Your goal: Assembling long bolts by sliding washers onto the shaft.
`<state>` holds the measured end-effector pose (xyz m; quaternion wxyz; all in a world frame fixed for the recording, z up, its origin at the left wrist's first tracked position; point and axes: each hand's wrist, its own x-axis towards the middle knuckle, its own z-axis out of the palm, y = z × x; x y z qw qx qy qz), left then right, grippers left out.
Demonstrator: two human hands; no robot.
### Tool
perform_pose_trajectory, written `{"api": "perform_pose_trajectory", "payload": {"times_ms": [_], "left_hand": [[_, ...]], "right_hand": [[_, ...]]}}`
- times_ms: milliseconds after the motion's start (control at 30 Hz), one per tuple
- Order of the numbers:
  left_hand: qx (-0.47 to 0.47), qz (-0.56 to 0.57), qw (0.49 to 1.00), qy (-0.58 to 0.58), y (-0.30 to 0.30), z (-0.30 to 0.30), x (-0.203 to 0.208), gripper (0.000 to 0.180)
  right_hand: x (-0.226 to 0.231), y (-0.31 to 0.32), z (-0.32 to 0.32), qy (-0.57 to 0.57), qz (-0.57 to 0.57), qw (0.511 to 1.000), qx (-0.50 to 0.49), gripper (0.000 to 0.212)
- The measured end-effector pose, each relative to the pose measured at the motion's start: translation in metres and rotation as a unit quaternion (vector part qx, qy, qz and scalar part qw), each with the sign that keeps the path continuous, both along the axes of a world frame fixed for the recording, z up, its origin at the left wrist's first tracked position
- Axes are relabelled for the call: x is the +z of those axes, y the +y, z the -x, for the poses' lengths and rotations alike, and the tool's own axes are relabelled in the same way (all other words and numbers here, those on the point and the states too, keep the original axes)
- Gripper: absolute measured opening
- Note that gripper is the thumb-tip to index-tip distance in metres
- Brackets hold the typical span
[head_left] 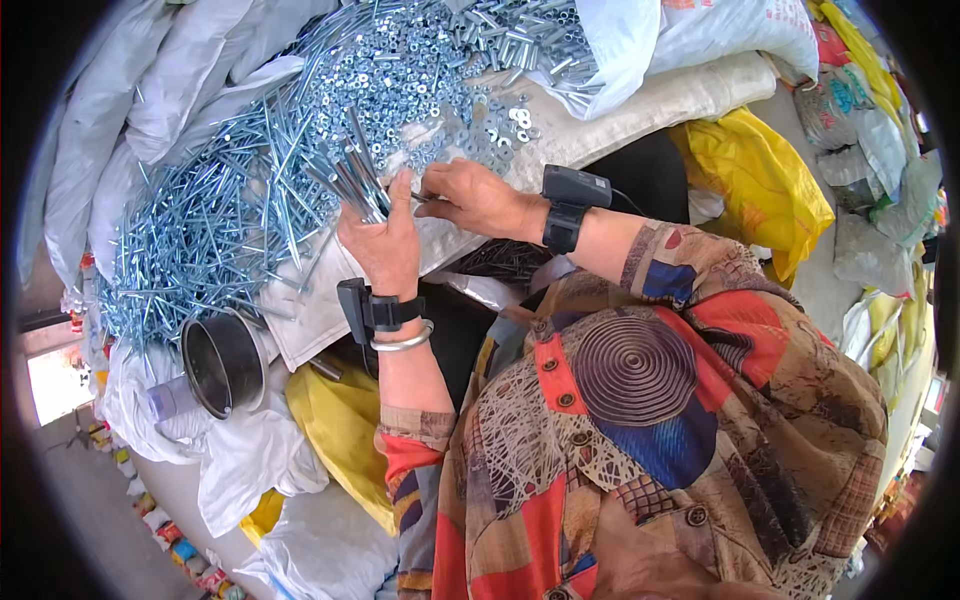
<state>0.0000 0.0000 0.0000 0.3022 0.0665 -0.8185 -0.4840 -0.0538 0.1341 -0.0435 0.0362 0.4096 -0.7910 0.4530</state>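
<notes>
My left hand (385, 245) is wrapped round a bundle of shiny metal bolts (357, 180), their ends pointing up and away from me. Close to its right, my right hand (470, 195) is closed in a pinch; a small dark metal end shows at its fingertips, too little to name. Beyond both hands, a heap of small nuts (385, 90) spreads over a pale cloth (590, 135), with flat washers (490, 125) at its near edge. Long thin bolts (210, 215) lie in a tangled pile to the left. Short metal sleeves (520, 45) are heaped at the far side.
A round dark-lined tin (222, 365) lies tilted at the left, below the bolts. White sacks (190, 80) border the far left, and another white sack (735, 40) the far right. Yellow sacks (755, 190) sit right of my right arm and under my left forearm.
</notes>
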Motion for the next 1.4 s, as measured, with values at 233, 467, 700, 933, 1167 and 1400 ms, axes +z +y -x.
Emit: {"api": "perform_pose_trajectory", "payload": {"times_ms": [233,467,700,933,1167,1400], "left_hand": [[0.021,-0.073,0.997,-0.027,0.006,-0.002,0.011,0.022],[0.015,-0.302,0.953,-0.011,0.005,-0.025,0.009,0.022],[-0.063,-0.451,0.859,-0.237,0.005,-0.055,-0.029,0.025],[-0.100,-0.560,0.765,-0.301,0.021,-0.066,-0.043,0.023],[-0.006,-0.548,0.792,-0.268,0.030,-0.072,-0.047,0.019],[-0.054,-0.501,0.830,-0.239,0.033,-0.082,-0.037,0.019]], "right_hand": [[0.007,0.002,-0.003,-0.034,0.005,0.999,-0.018,0.026],[0.009,0.029,-0.025,-0.061,-0.005,0.998,0.022,0.025],[0.015,0.071,0.002,-0.035,-0.074,0.995,0.055,0.023],[0.002,0.106,0.123,0.245,-0.231,0.926,-0.172,0.014],[-0.003,0.109,0.135,0.287,-0.305,0.884,-0.207,0.010],[0.034,0.086,0.076,-0.143,-0.016,0.989,-0.027,0.024]]}}
